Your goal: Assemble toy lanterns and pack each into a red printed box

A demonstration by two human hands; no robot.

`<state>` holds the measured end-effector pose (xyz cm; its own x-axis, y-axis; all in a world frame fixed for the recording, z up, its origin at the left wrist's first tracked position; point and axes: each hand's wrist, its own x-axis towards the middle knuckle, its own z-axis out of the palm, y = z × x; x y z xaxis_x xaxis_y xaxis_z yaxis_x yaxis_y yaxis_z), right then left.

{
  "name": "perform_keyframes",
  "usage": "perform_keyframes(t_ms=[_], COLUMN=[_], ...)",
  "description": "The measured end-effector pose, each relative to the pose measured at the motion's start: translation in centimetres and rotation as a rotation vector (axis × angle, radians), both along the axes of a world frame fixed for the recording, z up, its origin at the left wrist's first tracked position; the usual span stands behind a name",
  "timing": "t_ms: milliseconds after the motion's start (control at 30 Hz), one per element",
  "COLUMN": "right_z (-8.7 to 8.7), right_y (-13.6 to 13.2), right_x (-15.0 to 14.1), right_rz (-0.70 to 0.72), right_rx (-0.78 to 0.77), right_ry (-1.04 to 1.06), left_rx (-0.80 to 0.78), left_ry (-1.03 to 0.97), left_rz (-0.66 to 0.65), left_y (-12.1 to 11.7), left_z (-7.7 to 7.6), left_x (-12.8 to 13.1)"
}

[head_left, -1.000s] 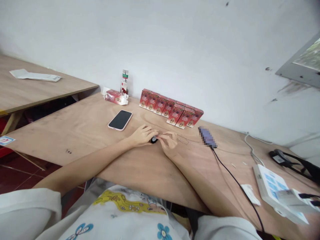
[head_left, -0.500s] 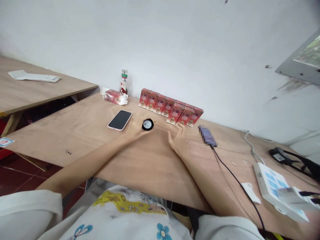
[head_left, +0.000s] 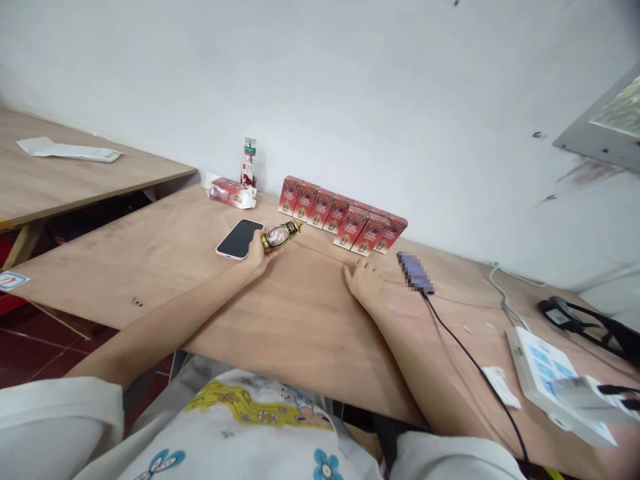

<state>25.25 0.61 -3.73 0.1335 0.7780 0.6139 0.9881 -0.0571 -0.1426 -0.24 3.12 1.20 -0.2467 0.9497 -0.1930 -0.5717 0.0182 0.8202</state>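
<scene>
My left hand [head_left: 256, 257] is closed around the base of a small gold and glass lantern-shaped trinket [head_left: 281, 235], which it holds tilted just above the wooden table [head_left: 300, 320], beside a black phone in a pink case [head_left: 240, 239]. My right hand [head_left: 365, 280] rests on the table with its fingers stretched out flat toward a row of several red boxes [head_left: 345, 223]. Nothing is in the right hand.
A blurred dark device [head_left: 415, 272] with a black cable lies right of my right hand. An opened red box [head_left: 231, 193] and a small bottle [head_left: 249, 163] stand by the wall. A white box [head_left: 555, 380] and cables lie at far right. A second table [head_left: 60, 180] stands left.
Both hands were together on a small round black object. They parted: the left hand moved up-left and now holds the lantern trinket tilted; the right hand flattened on the table.
</scene>
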Motion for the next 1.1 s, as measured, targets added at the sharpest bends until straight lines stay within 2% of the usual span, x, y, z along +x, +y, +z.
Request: perform_keyframes(t_ms=[233, 367, 567, 633, 700, 833, 933, 1100], right_z=[0.8, 0.9, 0.8, 0.9, 1.1, 1.0, 0.6, 0.1], right_y=[-1.1, -2.4, -4.4, -4.7, -4.7, -4.3, -4.1, -3.9], right_x=[-2.7, -5.2, -6.9, -6.9, -6.9, -6.9, -6.9, -6.7], right_rz=[0.149, 0.257, 0.717, 0.694, 0.581, 0.487, 0.508, 0.662], right_rx=[0.195, 0.131, 0.029, 0.035, 0.023, -0.087, -0.067, 0.155], right_ry=[-0.035, -0.132, -0.061, -0.026, 0.001, 0.07, 0.159, 0.347], left_rx=[-0.009, 0.03, 0.073, 0.076, 0.073, 0.073, 0.094, 0.147], left_ry=[0.064, 0.109, 0.157, 0.17, 0.184, 0.226, 0.284, 0.413], left_rz=[-0.049, -0.016, 0.074, 0.086, 0.088, 0.067, 0.046, -0.002], left_y=[-0.6, -0.7, -0.7, -0.6, -0.5, -0.4, -0.5, -0.8], left_z=[0.0, -0.1, -0.1, -0.1, -0.2, -0.4, -0.6, -1.0], left_x=[0.5, 0.6, 0.3, 0.2, 0.2, 0.2, 0.3, 0.6])
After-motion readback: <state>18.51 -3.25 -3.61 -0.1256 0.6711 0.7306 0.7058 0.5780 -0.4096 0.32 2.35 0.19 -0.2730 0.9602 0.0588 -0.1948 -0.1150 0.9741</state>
